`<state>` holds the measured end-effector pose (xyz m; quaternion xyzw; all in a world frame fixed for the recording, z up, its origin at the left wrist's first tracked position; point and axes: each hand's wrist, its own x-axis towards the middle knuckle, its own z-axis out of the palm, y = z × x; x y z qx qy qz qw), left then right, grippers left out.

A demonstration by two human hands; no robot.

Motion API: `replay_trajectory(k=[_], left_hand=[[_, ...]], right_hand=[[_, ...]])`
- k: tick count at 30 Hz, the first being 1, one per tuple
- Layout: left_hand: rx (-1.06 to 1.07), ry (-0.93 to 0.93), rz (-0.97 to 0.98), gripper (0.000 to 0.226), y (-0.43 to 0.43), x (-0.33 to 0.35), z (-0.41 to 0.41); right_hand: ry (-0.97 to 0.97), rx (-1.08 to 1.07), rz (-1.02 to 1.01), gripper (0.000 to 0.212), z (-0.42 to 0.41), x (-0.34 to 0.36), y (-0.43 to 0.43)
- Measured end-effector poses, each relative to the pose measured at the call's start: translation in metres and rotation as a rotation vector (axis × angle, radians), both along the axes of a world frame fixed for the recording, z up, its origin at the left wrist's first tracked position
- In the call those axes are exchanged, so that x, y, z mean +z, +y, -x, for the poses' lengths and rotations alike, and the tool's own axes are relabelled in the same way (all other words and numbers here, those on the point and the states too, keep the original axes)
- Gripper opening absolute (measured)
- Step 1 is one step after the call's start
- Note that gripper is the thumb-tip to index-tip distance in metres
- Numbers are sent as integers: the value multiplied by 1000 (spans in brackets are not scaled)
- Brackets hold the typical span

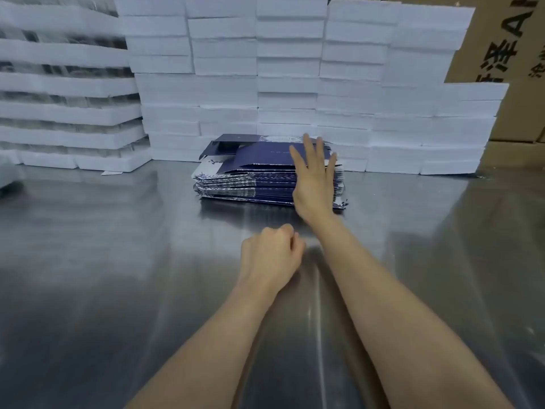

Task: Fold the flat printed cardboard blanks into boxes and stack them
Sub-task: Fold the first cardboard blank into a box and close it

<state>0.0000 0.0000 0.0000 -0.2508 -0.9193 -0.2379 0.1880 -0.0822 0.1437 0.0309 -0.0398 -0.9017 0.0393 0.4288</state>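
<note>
- At the far left, white stacked boxes (67, 113) stand in tall leaning columns at the edge of the steel table (103, 246). I judge they are put aside there so that the middle stays free for work.
- The left hand (269, 256) hovers low over the table, near the person. Its fingers are curled into a loose fist and nothing is in it. It seems to wait for its turn to help with the folding.
- The pile of flat blue printed blanks (247, 184) lies in the middle of the table, just before the white wall. It is straight ahead, where both arms can reach it.
- The top blank (259, 156) sits a little raised and crooked on the pile, which should make it easy to take alone.
- The right hand (314, 178) is stretched out over the right part of the pile, with fingers straight and spread. I cannot tell if it already touches the top blank. Probably it goes to take one.
- Behind, a wall of white boxes (289, 69) is built in even rows, close behind the pile.
- At the far right, a brown shipping carton (513, 54) stands behind the table.
</note>
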Motion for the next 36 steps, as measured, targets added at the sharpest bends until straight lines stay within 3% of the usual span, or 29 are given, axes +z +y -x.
replay_trajectory(k=[2, 4, 7, 13, 15, 19, 22, 26, 28, 32, 36], left_hand=[[-5, 29, -21, 32, 1, -1, 2], [5, 35, -30, 32, 1, -3, 3], [-9, 32, -30, 32, 1, -3, 4], [-7, 37, -45, 35, 1, -6, 8], [-4, 24, -80, 35, -1, -4, 8], [-7, -44, -359, 25, -7, 0, 13], [-28, -117, -679, 25, -12, 5, 15], [41, -240, -1127, 42, -28, 9, 14], [19, -315, -1236, 46, -36, 10, 11], [-146, -396, -1248, 55, -58, 7, 5], [-204, -473, -1071, 41, -74, 6, 6]], right_hand=[[-156, -60, -71, 72, 11, 9, 10], [-261, -37, -19, 56, 22, 8, 21], [-216, -11, 41, 40, 26, -12, 21], [109, -6, 23, 25, 25, -16, 21], [324, 3, 39, 26, 15, -9, 14], [739, 19, 138, 21, -27, 42, -8], [839, -27, 290, 23, -75, 94, -23], [601, 68, 650, 24, -142, 124, -20], [423, 146, 783, 24, -167, 110, -16], [205, 174, 889, 23, -192, 49, -10], [86, 280, 1109, 20, -193, 4, -9]])
